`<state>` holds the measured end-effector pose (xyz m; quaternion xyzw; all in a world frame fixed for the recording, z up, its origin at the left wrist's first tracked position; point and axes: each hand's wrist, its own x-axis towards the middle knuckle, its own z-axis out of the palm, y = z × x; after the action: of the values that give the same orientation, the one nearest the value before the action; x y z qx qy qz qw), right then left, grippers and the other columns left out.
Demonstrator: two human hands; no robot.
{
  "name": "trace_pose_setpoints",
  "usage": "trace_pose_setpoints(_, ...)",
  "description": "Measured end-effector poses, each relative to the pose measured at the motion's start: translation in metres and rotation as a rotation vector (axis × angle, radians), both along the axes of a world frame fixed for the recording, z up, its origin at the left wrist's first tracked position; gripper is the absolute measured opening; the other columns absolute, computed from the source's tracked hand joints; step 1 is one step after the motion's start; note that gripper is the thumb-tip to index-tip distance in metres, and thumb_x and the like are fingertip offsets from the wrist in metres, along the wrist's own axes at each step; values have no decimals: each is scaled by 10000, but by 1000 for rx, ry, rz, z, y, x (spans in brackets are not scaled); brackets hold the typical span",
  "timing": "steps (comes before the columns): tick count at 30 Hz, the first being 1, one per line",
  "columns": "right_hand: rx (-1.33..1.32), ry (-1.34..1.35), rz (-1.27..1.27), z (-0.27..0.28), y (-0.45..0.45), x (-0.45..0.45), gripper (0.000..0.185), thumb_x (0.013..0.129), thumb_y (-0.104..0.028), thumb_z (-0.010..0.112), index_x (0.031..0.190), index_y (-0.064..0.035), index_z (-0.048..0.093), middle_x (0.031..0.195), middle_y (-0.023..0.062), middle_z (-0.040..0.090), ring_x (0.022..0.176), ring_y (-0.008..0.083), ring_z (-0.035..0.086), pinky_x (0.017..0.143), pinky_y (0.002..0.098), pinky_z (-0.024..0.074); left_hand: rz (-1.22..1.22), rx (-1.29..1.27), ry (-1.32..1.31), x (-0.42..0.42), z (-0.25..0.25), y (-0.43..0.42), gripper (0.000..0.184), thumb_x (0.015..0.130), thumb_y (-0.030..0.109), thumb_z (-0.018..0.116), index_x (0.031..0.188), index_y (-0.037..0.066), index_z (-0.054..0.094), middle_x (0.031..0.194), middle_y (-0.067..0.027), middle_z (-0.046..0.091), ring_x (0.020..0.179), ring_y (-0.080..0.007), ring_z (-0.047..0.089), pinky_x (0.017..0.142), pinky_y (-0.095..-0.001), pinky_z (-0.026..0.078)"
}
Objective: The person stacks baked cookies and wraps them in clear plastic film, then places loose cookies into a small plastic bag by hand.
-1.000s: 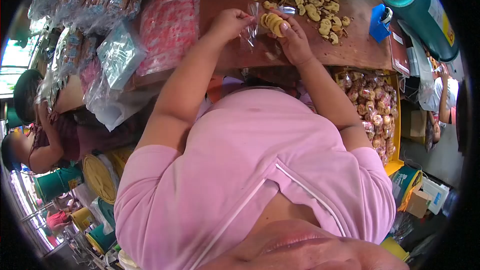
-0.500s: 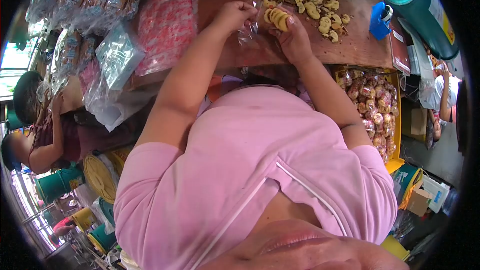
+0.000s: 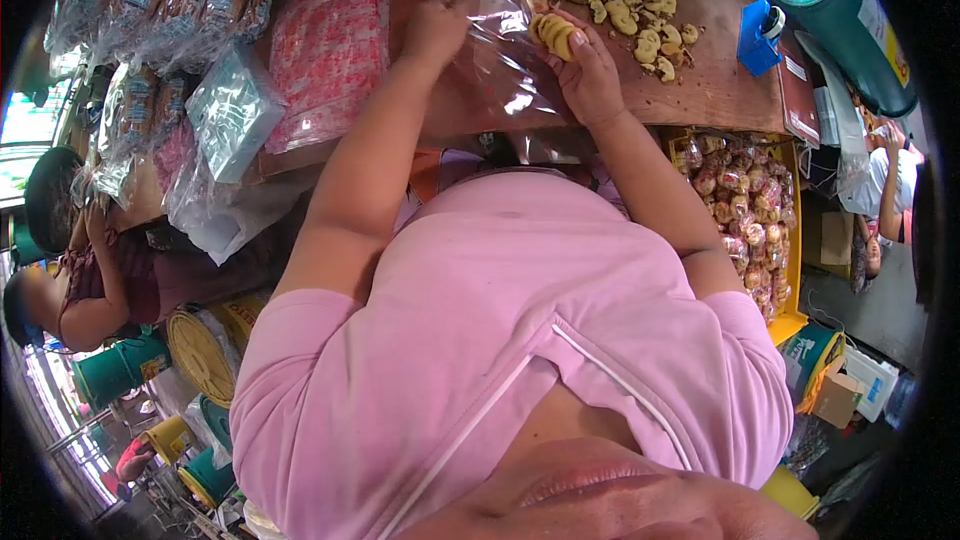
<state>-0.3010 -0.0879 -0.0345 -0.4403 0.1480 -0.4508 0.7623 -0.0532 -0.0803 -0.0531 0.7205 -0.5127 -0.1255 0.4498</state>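
My left hand is raised over the wooden table, its fingertips closed on the top edge of a clear plastic bag. The bag hangs spread out between my two hands, shiny and see-through. In my right hand is a short stack of yellow-brown cookies, gripped between thumb and fingers beside the bag. Whether those fingers also touch the bag, I cannot make out. Just beyond, a heap of loose cookies lies spread on the table.
A red-and-white plastic packet and wrapped bread packs lie to the left. On the right are a blue dispenser, a teal container and a yellow crate of wrapped goods. Another person is at the left.
My left hand has moved away and to the left, and the plastic bag, bunched small before, is now spread wide. My right hand stays nearly in place with the cookies.
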Motion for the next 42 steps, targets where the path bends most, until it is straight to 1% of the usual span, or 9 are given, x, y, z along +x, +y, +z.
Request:
trace_pose_setpoints(8,22,107,-32,-4,1,3,405,1054,-188,468,1404,16,460,1365,146,552,1239,247,559,1055,381,448,256,141,88,156,70,56,477,973,432,580,1150,-3,665,1093,-278,674,1107,-400,644,952,-481,476)
trace_pose_setpoints(10,31,120,9,-2,2,4,423,1051,-205,479,1413,12,457,1365,142,550,1244,242,551,1052,383,449,540,-220,-369,158,65,69,476,941,422,627,1175,7,640,1098,-267,646,1118,-416,606,966,-491,463)
trace_pose_setpoints(13,-92,195,75,-8,-9,2,456,1042,-240,499,1426,3,455,1364,135,549,1244,232,543,1046,381,452,441,-535,-864,109,86,71,537,880,455,695,1180,18,613,1133,-210,588,1163,-406,517,1005,-498,427)
trace_pose_setpoints(15,-149,242,127,-12,-13,0,475,1037,-263,510,1431,-3,457,1363,130,549,1240,223,541,1040,379,454,187,-162,-776,56,81,58,550,862,498,699,1143,29,642,1226,-180,588,1214,-374,485,1022,-505,403)
trace_pose_setpoints(22,-47,152,122,13,-4,-9,509,1019,-318,535,1419,-9,475,1349,115,565,1227,208,548,1014,377,469,-174,64,-678,-30,17,36,283,888,398,694,1062,176,721,1268,-52,631,1294,-353,457,1022,-566,393)
trace_pose_setpoints(27,73,108,93,20,7,-15,522,1010,-352,548,1418,-32,482,1347,102,575,1212,211,561,996,382,481,-273,278,-101,-10,6,19,288,867,401,723,1054,181,721,1301,-12,622,1329,-324,445,1055,-561,371)
trace_pose_setpoints(30,17,163,106,3,3,-9,494,1019,-322,536,1423,-42,481,1352,99,573,1211,207,563,995,390,486,-50,92,-401,-12,-12,22,293,855,407,737,1035,178,714,1324,-20,607,1301,-309,474,1064,-555,370)
trace_pose_setpoints(34,-51,181,147,1,1,-4,454,1034,-270,509,1423,-36,478,1353,104,570,1220,204,561,989,378,490,-194,136,-518,-12,3,22,295,853,396,744,1020,157,705,1371,-44,569,1284,-300,487,1070,-562,370)
trace_pose_setpoints(42,-286,495,53,-3,1,-13,533,957,-181,674,1419,-8,470,1306,110,579,1204,183,561,1037,344,472,-273,198,-164,-14,1,18,179,877,262,726,932,118,636,940,-48,712,965,-274,662,868,-443,508)
